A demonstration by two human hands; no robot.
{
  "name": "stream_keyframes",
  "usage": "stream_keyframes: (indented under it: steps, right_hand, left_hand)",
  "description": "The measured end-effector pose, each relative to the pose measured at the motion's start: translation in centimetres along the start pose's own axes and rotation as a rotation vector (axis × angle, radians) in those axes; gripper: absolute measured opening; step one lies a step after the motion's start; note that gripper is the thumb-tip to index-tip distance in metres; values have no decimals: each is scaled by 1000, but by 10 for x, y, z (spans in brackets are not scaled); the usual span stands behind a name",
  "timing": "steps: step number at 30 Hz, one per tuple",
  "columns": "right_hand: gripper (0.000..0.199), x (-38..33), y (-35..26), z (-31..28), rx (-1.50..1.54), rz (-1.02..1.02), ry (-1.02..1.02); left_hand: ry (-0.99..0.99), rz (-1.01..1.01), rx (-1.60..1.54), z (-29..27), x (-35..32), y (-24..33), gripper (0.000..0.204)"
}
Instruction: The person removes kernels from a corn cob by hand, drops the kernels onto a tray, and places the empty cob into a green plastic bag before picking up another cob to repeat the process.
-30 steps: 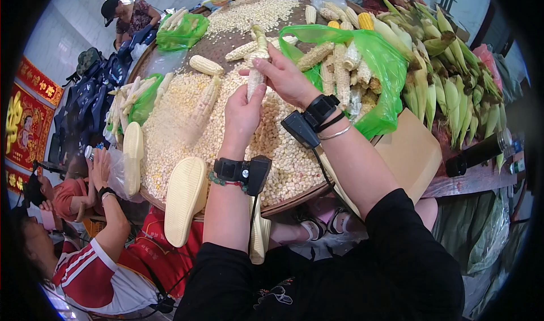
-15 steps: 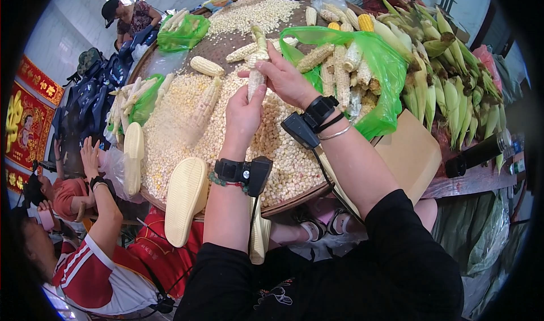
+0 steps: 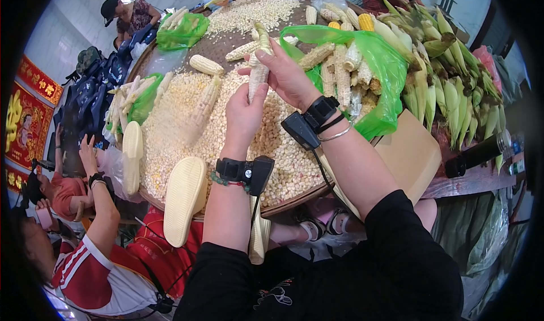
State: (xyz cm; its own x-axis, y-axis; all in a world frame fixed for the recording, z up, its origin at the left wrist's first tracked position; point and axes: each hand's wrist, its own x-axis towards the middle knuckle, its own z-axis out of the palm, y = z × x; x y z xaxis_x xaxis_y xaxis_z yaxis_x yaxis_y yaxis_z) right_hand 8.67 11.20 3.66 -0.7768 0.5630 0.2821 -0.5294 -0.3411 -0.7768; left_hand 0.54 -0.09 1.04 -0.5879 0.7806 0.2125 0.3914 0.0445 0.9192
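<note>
Between both hands I hold a pale corn cob [image 3: 259, 71] upright, its stalk end pointing away from me. My left hand [image 3: 245, 112] grips its near end with the thumb along the side. My right hand [image 3: 288, 80] is wrapped round the upper part, its thumb pressed on the cob's face. Under my hands lies a broad heap of loose white corn kernels [image 3: 283, 151] on a round woven tray [image 3: 229, 35]. Just beyond the cob lies another whole white ear [image 3: 241, 51], and a further ear [image 3: 206, 65] rests to the left.
A green plastic bag [image 3: 382, 66] of stripped cobs stands right of my hands. Farther right are piled unhusked ears [image 3: 447, 88] and a black bottle [image 3: 476, 156]. Cream shoe soles [image 3: 186, 202] lean at the tray's near rim. Co-workers sit at the left and far side.
My right thumb and fingers have shifted slightly on the cob, and the hand looks a little more spread. The left hand keeps its hold. A co-worker's raised hand at left moved slightly.
</note>
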Motion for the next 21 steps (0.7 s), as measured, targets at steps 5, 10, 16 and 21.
stream_keyframes:
  steps: [5, 10, 16, 21]
  right_hand:
    - [58, 0, 5, -8, -196, -80, -35]
    - [67, 3, 7, -11, -293, -157, -81]
    - [78, 7, 13, -16, -221, -158, -116]
    - [74, 6, 9, -10, -193, -85, -78]
  left_hand:
    - [-43, -53, -61, -1, -4, 9, 29]
    - [-94, -136, -168, -2, -6, 14, 26]
    - [-83, -137, -198, 1, -4, 11, 24]
    - [-56, -71, -97, 1, -2, 2, 23]
